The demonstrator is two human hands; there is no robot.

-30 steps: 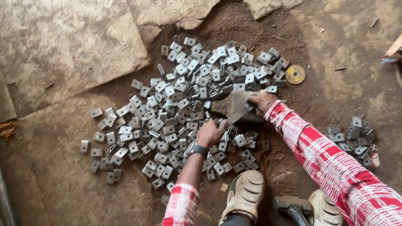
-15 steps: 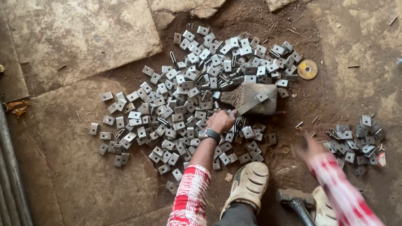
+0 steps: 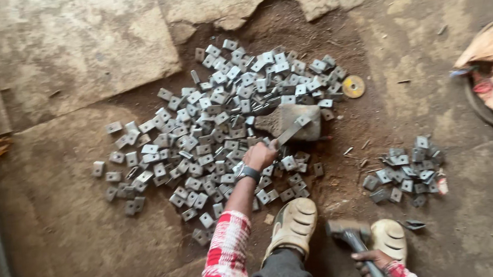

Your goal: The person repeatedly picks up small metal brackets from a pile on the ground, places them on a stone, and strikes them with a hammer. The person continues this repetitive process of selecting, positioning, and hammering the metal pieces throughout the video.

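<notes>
Head view: left hand (image 3: 260, 155) closed around a flat metal strip (image 3: 289, 132), strip's far end resting on a stone block (image 3: 292, 122) at the middle of the floor (image 3: 77, 242). Right hand (image 3: 371, 262) at the near edge, gripping a hammer (image 3: 350, 236) beside two shoes (image 3: 293, 226). Large spread of small metal brackets (image 3: 209, 124) left of and beyond the block; smaller pile (image 3: 404, 172) to the right, yellow disc (image 3: 353, 86) far right of the block.

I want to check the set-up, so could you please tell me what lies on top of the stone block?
A small bent metal piece rests on the stone block, with a flat metal strip from the left hand reaching it. The block's underside is hidden.
</notes>
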